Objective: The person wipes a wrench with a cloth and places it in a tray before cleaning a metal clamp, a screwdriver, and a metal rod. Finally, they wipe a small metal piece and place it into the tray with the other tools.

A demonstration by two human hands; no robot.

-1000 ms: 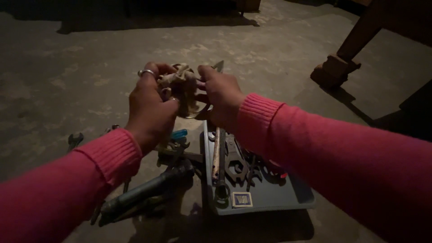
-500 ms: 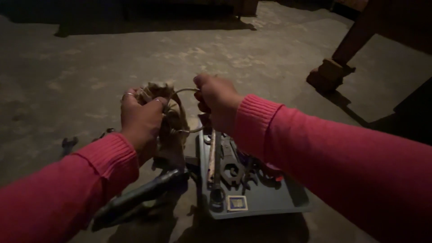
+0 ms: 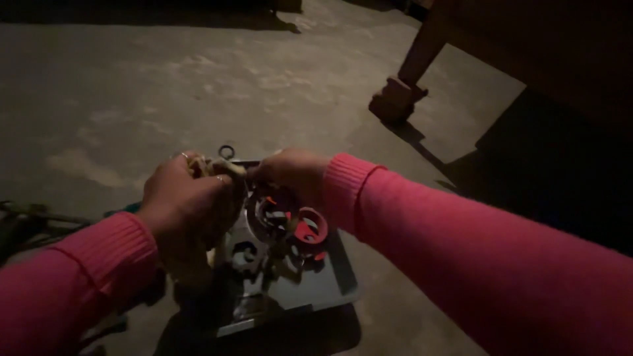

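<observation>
Both hands are held together just above a flat grey tray (image 3: 343,280) that lies on the concrete floor (image 3: 198,86).

The left hand (image 3: 184,201) is closed around a pale, crumpled bundle (image 3: 224,169); it looks like cloth or cord, but the light is too weak to tell which. The bundle shows at the top of the fist, over the far edge of the tray. A ring (image 3: 182,155) is seen on one finger of this hand.

The right hand (image 3: 290,173) is curled too, and its fingertips meet the same bundle from the other side, so the two hands touch each other there. I cannot tell how firmly the right hand grips, because its fingers are turned away from the camera.

In the tray, below the hands, lie several dark metal tools with ring-shaped ends, the wrenches (image 3: 264,217), piled across each other. Beside them, toward the right side of the tray, is a red round part (image 3: 308,231). A small dark ring (image 3: 226,151) lies on the floor just beyond the far edge of the tray.

Well beyond the tray, to the upper right, stands a wooden leg (image 3: 402,99) of some furniture. Left of the tray some dark objects (image 3: 20,221) lie in shadow; their kind is not clear.
</observation>
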